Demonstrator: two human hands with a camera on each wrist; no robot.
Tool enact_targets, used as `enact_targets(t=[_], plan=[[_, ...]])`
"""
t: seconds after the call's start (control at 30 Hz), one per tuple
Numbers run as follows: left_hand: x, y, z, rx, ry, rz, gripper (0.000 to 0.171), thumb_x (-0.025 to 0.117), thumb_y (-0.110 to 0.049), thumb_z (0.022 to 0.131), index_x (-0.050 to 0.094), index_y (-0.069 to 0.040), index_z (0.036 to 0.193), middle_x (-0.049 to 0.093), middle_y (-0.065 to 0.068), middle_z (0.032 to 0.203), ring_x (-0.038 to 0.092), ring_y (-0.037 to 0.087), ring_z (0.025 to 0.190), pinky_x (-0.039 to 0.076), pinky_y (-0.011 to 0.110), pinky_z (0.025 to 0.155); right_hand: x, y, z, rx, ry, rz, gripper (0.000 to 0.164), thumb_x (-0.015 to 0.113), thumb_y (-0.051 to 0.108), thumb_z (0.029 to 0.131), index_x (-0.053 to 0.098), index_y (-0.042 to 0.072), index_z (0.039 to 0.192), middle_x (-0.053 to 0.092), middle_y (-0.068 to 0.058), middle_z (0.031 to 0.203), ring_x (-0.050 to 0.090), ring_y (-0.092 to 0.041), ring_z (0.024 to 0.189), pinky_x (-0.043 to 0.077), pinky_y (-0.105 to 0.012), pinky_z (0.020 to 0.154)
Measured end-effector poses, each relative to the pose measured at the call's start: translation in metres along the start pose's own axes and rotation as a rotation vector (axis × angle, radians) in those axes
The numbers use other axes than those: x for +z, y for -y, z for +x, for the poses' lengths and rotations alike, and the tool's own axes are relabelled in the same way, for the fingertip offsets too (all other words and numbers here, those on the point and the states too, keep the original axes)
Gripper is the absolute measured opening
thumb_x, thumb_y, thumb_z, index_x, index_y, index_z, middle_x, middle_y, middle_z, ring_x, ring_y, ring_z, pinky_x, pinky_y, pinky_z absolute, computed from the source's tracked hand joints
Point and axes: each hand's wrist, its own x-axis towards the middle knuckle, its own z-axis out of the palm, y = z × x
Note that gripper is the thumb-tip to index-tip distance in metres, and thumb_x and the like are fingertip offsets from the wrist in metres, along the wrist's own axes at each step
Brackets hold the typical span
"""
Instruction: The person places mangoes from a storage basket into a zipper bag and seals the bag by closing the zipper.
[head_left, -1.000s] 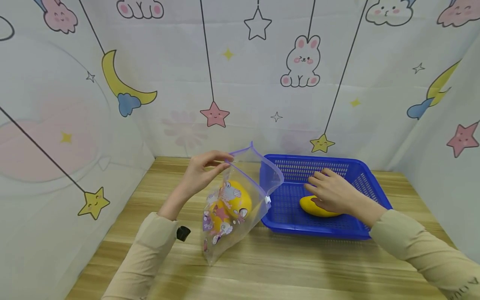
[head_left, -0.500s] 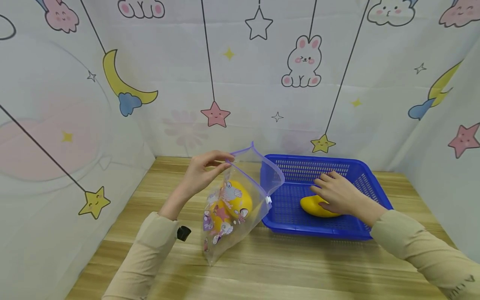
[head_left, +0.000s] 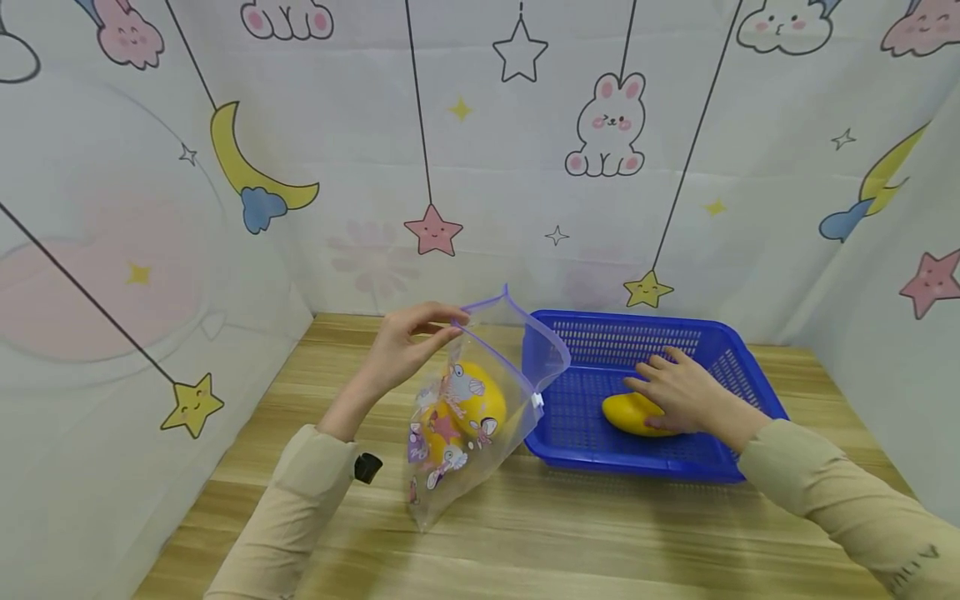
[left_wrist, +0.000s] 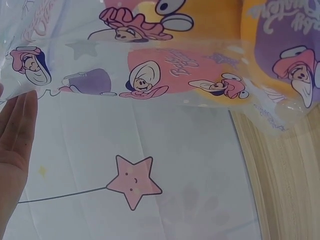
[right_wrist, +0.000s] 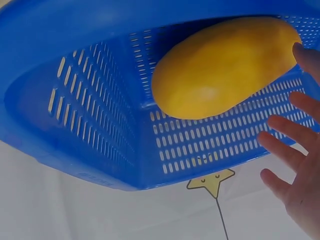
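My left hand (head_left: 408, 346) pinches the purple-edged rim of a clear printed zip bag (head_left: 480, 475), whose mouth gapes. Inside the bag are yellow fruits (head_left: 487, 400), partly covered by the print; the left wrist view shows the bag (left_wrist: 145, 85) up close. In the blue basket (head_left: 637, 465) lies a single yellow mango (head_left: 626, 414). Above that mango is my right hand (head_left: 682, 392), fingers spread. In the right wrist view the thumb (right_wrist: 307, 57) meets one end of the mango (right_wrist: 225, 70), while the other fingers stay off it.
The basket stands at the right on a wooden table (head_left: 525, 550), close to the printed cloth backdrop (head_left: 360, 208). A white slider (head_left: 537, 400) sits on the bag's zip near the basket's left rim. A small black object (head_left: 367, 467) is at the left cuff.
My right hand has shifted slightly to the right over the mango, with its fingers spreading and more of the fruit showing. The left hand and bag stay nearly still.
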Motion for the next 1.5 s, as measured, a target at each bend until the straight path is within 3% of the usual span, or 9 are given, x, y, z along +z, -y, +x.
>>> enact_targets(t=[0.37, 0.6, 0.77, 0.97, 1.5], plan=[[0.001, 0.001, 0.000, -0.016, 0.009, -0.003, 0.020, 0.063, -0.003, 0.090, 0.068, -0.003, 0.110, 0.071, 0.013, 0.111, 0.069, 0.021, 0.097, 0.058, 0.028, 0.085, 0.002, 0.001, 0.000, 0.034, 0.116, 0.087, 0.078, 0.088, 0.045, 0.062, 0.056, 0.020, 0.129, 0.063, -0.009, 0.116, 0.059, -0.033, 0.107, 0.042, -0.061, 0.102], [0.003, 0.001, 0.000, -0.011, 0.009, -0.009, 0.020, 0.063, -0.002, 0.090, 0.068, -0.003, 0.109, 0.071, 0.013, 0.111, 0.069, 0.021, 0.097, 0.058, 0.029, 0.085, 0.010, 0.001, -0.001, 0.055, 0.138, 0.139, 0.078, 0.088, 0.042, 0.062, 0.056, 0.020, 0.129, 0.063, -0.010, 0.116, 0.059, -0.036, 0.106, 0.041, -0.066, 0.099], [0.003, 0.001, 0.000, -0.015, 0.012, -0.003, 0.020, 0.063, -0.004, 0.090, 0.069, -0.004, 0.109, 0.071, 0.012, 0.111, 0.069, 0.020, 0.097, 0.058, 0.028, 0.085, 0.014, 0.002, 0.000, 0.080, 0.170, 0.228, 0.078, 0.088, 0.035, 0.064, 0.054, 0.019, 0.132, 0.060, -0.012, 0.118, 0.058, -0.039, 0.105, 0.046, -0.069, 0.088], [0.003, 0.002, 0.000, -0.007, 0.006, 0.005, 0.020, 0.063, -0.003, 0.090, 0.069, -0.004, 0.109, 0.071, 0.012, 0.110, 0.069, 0.019, 0.097, 0.058, 0.028, 0.085, 0.016, 0.002, 0.004, 0.107, 0.222, 0.311, 0.081, 0.088, 0.028, 0.066, 0.049, 0.021, 0.136, 0.057, -0.014, 0.123, 0.058, -0.039, 0.101, 0.052, -0.064, 0.078], [0.000, 0.002, -0.002, -0.001, 0.004, -0.008, 0.020, 0.064, -0.002, 0.090, 0.069, -0.003, 0.109, 0.071, 0.013, 0.109, 0.069, 0.021, 0.097, 0.058, 0.028, 0.084, 0.019, 0.005, 0.007, 0.124, 0.291, 0.409, 0.082, 0.086, 0.016, 0.068, 0.044, 0.018, 0.139, 0.054, -0.021, 0.129, 0.054, -0.046, 0.111, 0.046, -0.073, 0.082]])
